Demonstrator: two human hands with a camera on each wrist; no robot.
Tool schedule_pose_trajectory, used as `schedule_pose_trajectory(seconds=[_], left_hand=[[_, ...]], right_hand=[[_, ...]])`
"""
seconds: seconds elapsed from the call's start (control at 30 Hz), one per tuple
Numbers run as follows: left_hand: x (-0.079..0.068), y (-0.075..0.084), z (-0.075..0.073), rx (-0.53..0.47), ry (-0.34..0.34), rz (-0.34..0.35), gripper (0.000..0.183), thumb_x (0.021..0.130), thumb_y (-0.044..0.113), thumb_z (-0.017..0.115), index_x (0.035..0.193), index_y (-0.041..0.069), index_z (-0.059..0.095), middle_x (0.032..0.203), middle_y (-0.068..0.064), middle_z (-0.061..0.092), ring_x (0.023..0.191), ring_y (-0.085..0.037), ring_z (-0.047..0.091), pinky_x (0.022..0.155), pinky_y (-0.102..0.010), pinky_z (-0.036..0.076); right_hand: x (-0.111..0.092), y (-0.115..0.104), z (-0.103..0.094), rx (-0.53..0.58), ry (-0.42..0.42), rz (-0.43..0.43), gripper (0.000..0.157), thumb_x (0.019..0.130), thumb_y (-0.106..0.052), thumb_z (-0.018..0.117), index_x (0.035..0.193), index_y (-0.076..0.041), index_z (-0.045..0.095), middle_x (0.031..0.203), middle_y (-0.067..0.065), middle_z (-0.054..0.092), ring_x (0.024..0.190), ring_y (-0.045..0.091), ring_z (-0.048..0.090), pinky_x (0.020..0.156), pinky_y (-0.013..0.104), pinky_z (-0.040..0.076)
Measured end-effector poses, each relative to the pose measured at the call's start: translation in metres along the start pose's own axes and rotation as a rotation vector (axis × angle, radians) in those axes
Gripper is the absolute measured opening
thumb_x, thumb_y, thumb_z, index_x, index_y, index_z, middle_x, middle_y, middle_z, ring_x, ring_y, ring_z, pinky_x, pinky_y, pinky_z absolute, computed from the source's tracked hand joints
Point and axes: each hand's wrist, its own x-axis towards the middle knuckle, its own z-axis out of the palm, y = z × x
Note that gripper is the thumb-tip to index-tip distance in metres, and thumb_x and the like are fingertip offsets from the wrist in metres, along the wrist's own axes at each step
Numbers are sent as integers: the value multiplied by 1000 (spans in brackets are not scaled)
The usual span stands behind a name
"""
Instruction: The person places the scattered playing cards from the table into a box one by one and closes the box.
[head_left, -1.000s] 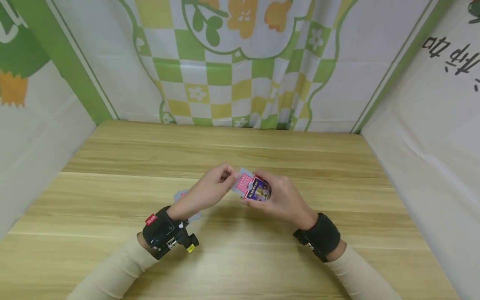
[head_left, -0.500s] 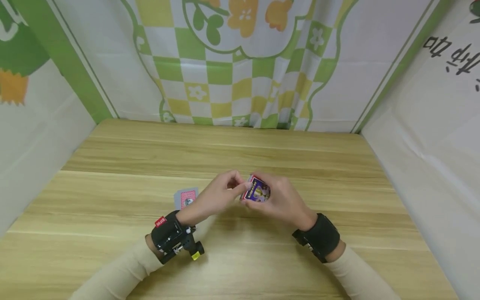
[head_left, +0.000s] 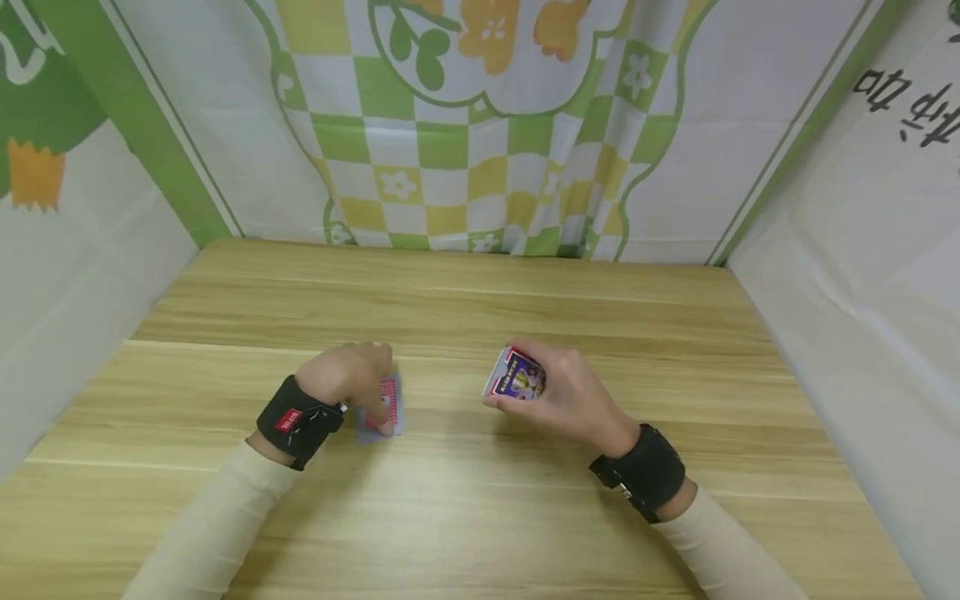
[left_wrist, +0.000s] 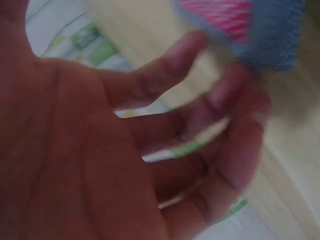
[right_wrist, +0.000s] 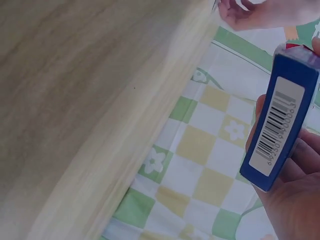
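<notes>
A few playing cards [head_left: 393, 400] with red-patterned backs lie face down on the table, left of centre. Over them is my left hand [head_left: 348, 375], its fingers loosely bent and a digit at the cards' surface in the head view. In the left wrist view the cards [left_wrist: 225, 20] show just beyond the fingertips of my left hand [left_wrist: 125, 130]; blur hides whether they pinch. My right hand [head_left: 566, 392] grips a small purple-and-red card box [head_left: 519, 377], pale card edges at its left end. In the right wrist view the box [right_wrist: 280, 125] shows a blue side with a barcode.
The wooden table [head_left: 480, 517] is edged by white fabric walls at both sides. At its far edge hangs a green, yellow and white checked curtain [head_left: 480, 175]. A black camera strap circles each wrist.
My left hand has left the card box, where it pushed a card in, and moved left to the cards on the table. The right hand still holds the box in place.
</notes>
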Motion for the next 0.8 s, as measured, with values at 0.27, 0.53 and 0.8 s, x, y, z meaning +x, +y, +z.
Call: schedule_pose_trajectory(seconds=[0.27,0.53,0.8], left_hand=[[6,2,6,11,108,44,69,59,29,89,106,0,49,88,-9,52,80,-28,48,65,-38,49],[-4,0,-5,-99,-18,268,21,92,15,61,103,2,48,80,-5,48,71,-18,48,61,-32,44],[-15,22,-17,-553,113,571,11,100,21,50,105,12,46,72,-6,54,64,-21,50,56,-31,39]], right_hand=[[-1,1,2,2,-18,-19,67,72,-45,78,122,-6,56,85,0,64,60,3,55,47,23,51],[-1,-1,2,-13,-33,-21,67,70,-42,80,123,-7,56,86,-1,64,60,4,54,47,23,50],[0,-1,3,6,-55,-52,64,71,-38,80,120,-5,57,91,2,66,65,5,55,50,23,51]])
